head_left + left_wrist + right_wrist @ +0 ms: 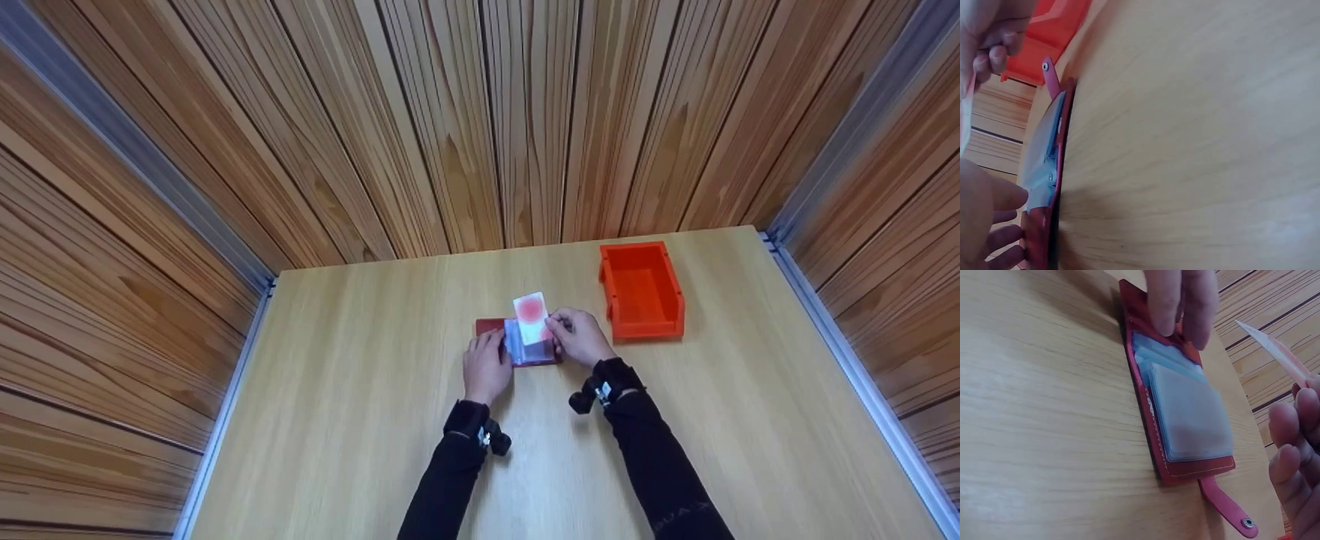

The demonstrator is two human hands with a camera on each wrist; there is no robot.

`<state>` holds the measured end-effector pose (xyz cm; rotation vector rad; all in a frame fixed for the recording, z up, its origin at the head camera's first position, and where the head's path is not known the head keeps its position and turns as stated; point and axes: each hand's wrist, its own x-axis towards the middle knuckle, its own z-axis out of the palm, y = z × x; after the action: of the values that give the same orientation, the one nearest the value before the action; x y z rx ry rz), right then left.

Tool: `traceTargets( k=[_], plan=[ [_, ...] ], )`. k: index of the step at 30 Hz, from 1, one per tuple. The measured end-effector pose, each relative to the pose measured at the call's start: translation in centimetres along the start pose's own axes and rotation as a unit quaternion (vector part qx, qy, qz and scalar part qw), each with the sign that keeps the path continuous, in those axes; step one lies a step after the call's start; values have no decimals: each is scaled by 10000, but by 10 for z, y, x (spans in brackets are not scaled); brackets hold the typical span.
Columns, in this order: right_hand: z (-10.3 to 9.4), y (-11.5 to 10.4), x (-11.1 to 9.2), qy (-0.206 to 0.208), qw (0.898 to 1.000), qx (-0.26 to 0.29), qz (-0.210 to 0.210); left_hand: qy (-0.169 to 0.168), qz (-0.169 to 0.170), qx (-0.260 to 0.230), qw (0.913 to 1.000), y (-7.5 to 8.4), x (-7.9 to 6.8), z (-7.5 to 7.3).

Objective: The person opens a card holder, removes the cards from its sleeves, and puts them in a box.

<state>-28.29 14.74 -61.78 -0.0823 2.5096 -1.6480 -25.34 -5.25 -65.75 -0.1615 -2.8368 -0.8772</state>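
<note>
A small red card holder (490,325) lies unfolded on the table, with clear bluish plastic sleeves (1190,416) on its right side. Its strap with a metal snap (1227,506) sticks out to the right. My left hand (486,371) rests on the holder's left cover, thumb and fingers fairly straight. Between thumb and fingers, my right hand (581,339) pinches a white card (531,309) with a pinkish-red round patch. In the right wrist view the card (1275,351) is seen nearly edge-on, apart from the sleeves.
An orange-red plastic bin (649,330) stands on the table (337,375) to the right of the holder, close to the right hand. Wood-patterned walls (450,135) with metal corner rails (847,322) enclose the table at the back and sides.
</note>
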Motion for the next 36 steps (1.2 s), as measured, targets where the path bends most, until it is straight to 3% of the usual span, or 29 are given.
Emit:
traceTargets(
  k=[4,8,15,21,29,36],
  plan=[
    [-15,-1,3,47,9999,62,-111,-15,67,159,9999,-2,-2,1],
    [-48,1,5,297,9992,85,-254,-260,26,211,9994,-4,-4,2],
    [-108,2,2,718,9973,67,156,-409,100,365,9984,-8,-5,0],
    [-143,6,-2,1048,9942,-119,205,-545,133,514,9971,-10,-7,0],
    [-164,9,-6,1431,9885,29,487,-431,134,528,9976,-10,-10,1],
    [-165,25,-9,1666,9811,-355,912,-463,117,627,9969,-10,-12,3]
  ],
)
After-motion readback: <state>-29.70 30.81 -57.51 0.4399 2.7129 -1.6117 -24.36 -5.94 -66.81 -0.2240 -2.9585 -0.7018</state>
